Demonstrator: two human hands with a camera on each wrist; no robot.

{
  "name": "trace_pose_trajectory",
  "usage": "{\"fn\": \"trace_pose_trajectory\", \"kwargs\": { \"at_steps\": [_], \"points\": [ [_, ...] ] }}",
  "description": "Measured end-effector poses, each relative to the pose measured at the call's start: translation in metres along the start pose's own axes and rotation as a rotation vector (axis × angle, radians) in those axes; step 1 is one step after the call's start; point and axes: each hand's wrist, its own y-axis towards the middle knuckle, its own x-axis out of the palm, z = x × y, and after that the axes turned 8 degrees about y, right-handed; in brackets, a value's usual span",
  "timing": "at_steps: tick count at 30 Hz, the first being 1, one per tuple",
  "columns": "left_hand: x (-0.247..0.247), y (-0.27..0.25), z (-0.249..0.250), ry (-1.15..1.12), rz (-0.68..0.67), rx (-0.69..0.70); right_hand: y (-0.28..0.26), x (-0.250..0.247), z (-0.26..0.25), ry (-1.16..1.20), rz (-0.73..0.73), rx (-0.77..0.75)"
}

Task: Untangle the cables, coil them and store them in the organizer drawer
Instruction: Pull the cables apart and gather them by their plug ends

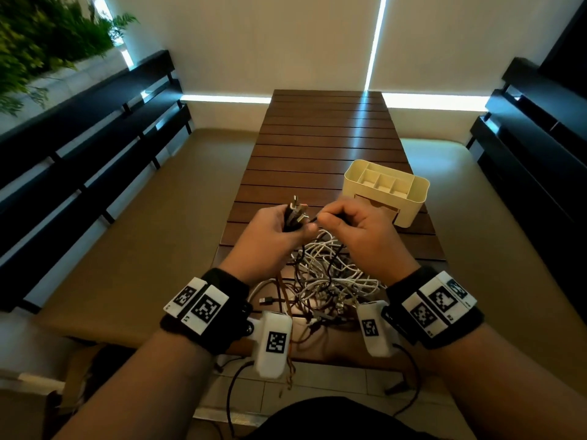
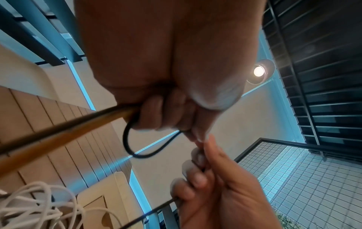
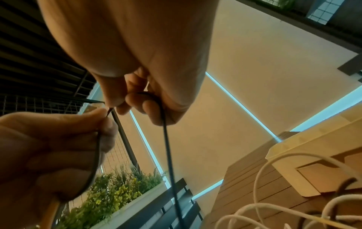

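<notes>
A tangle of white and dark cables (image 1: 327,281) lies on the near end of the slatted wooden table (image 1: 317,147). My left hand (image 1: 276,227) is raised above it and grips a bunch of dark cable ends (image 1: 293,212), plugs pointing up. My right hand (image 1: 352,223) is close beside it and pinches a thin black cable (image 3: 168,148) that runs from the left hand's bunch down to the tangle. In the left wrist view the black cable loops (image 2: 137,148) between the two hands. The cream organizer (image 1: 386,190) stands behind the right hand, its front drawer (image 3: 321,175) closed.
A loose black USB plug (image 1: 266,300) lies at the tangle's left edge. Dark benches (image 1: 95,147) flank the table on both sides, over a tan floor. A planter with greenery (image 3: 117,193) stands to the left. Bare slats stretch beyond the organizer to the far end.
</notes>
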Motion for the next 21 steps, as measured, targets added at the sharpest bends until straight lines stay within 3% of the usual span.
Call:
{"fn": "trace_pose_trajectory", "kwargs": {
  "at_steps": [6, 10, 12, 15, 18, 21],
  "points": [
    [-0.007, 0.003, -0.007, 0.012, 0.205, 0.003, -0.022, 0.006, 0.026, 0.084, -0.053, 0.268],
    [-0.005, -0.005, -0.022, -0.171, 0.256, -0.088, -0.026, 0.01, 0.032, 0.281, -0.092, 0.375],
    [-0.004, -0.009, -0.029, -0.201, 0.261, -0.156, -0.025, 0.008, 0.03, 0.247, -0.062, 0.363],
    [-0.008, -0.012, -0.031, -0.023, 0.23, -0.182, -0.011, -0.002, 0.014, 0.023, -0.013, 0.255],
    [-0.017, -0.005, -0.019, 0.158, 0.271, -0.122, 0.009, -0.008, -0.003, -0.241, -0.12, 0.123],
    [-0.021, 0.003, -0.003, 0.312, 0.147, -0.043, 0.022, -0.003, -0.011, -0.361, -0.209, 0.056]
  ]
}}
